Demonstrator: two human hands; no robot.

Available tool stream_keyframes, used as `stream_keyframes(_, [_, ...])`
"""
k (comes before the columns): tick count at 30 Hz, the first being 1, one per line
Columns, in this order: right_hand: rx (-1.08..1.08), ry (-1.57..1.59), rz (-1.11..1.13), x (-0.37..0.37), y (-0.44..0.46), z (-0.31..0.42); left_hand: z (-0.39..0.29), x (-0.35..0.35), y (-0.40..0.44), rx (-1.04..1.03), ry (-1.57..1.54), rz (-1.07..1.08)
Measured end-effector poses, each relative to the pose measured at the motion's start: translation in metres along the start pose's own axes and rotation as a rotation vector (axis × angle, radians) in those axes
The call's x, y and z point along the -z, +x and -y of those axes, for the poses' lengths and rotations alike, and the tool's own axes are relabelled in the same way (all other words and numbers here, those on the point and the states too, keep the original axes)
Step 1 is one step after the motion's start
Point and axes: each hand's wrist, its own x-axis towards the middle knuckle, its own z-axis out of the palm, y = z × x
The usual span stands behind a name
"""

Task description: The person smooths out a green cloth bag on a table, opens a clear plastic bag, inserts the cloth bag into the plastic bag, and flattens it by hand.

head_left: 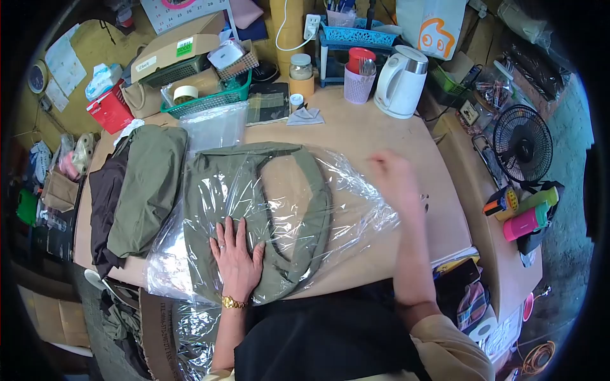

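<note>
An olive-green fabric bag with a wide looped strap [314, 209] lies flat inside a clear plastic bag [356, 190] on the brown table. My left hand [238, 257] rests flat on the plastic over the green fabric, fingers spread. Above the right end of the plastic, my right hand [391, 174] is raised and blurred. Its fingers look curled together, and whether they hold anything is hidden. Beside my right wrist, a small dark object [424, 202] partly shows on the table.
Folded green fabric [149, 187] lies over dark fabric [105, 209] at the left. More clear plastic bags [216, 125] lie under and behind the bagged item. Along the back stand a teal basket [216, 105], a purple cup [359, 87] and a white kettle [401, 82]. A black fan [522, 143] is at the right.
</note>
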Motion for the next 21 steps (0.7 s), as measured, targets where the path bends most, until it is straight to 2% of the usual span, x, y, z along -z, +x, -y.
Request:
stream_keyframes(1, [-0.022,-0.138,0.143,-0.015,0.007,0.007,0.0,0.0,0.0,0.0,-0.003,0.002])
stream_keyframes(2, [-0.022,-0.134,0.143,-0.026,0.013,0.011,0.0,0.0,-0.001,0.004,-0.006,0.002])
stream_keyframes(4, [-0.074,-0.492,0.572,-0.046,0.023,0.013,-0.002,0.004,-0.001,0.008,-0.012,0.006])
stream_keyframes(5, [-0.066,-0.487,0.571,-0.061,0.024,0.004,-0.002,0.005,-0.001,0.01,-0.021,0.011])
stream_keyframes(7, [0.037,-0.205,0.51,-0.079,0.024,-0.015,0.0,0.004,0.0,0.016,-0.017,0.007])
stream_keyframes(8, [0.039,-0.205,0.513,-0.08,0.025,-0.02,0.0,0.005,0.001,0.013,-0.024,0.01])
stream_keyframes(10, [-0.339,0.376,0.458,-0.079,0.026,-0.028,-0.001,0.005,0.0,0.008,-0.034,0.014])
stream_keyframes(11, [-0.341,0.374,0.461,-0.075,0.027,-0.035,-0.001,0.006,0.001,0.01,-0.035,0.017])
stream_keyframes(13, [-0.501,0.822,0.551,-0.065,0.03,-0.045,0.0,0.006,0.001,0.008,-0.042,0.018])
stream_keyframes(14, [-0.503,0.82,0.553,-0.064,0.027,-0.043,-0.001,0.006,0.001,0.009,-0.044,0.022])
stream_keyframes(16, [-0.451,1.369,0.398,-0.061,0.021,-0.036,-0.001,0.005,0.001,0.02,-0.052,0.02])
stream_keyframes(17, [-0.452,1.368,0.4,-0.067,0.023,-0.043,-0.001,0.005,0.001,0.021,-0.052,0.021])
stream_keyframes(19, [-0.37,1.674,0.117,-0.085,0.03,-0.073,0.0,0.004,0.001,0.016,-0.049,0.011])
stream_keyframes(20, [-0.372,1.674,0.119,-0.083,0.036,-0.087,0.0,0.004,0.001,0.017,-0.049,0.012])
stream_keyframes(21, [-0.343,1.783,-0.055,-0.078,0.044,-0.102,0.0,0.004,0.001,0.017,-0.045,0.014])
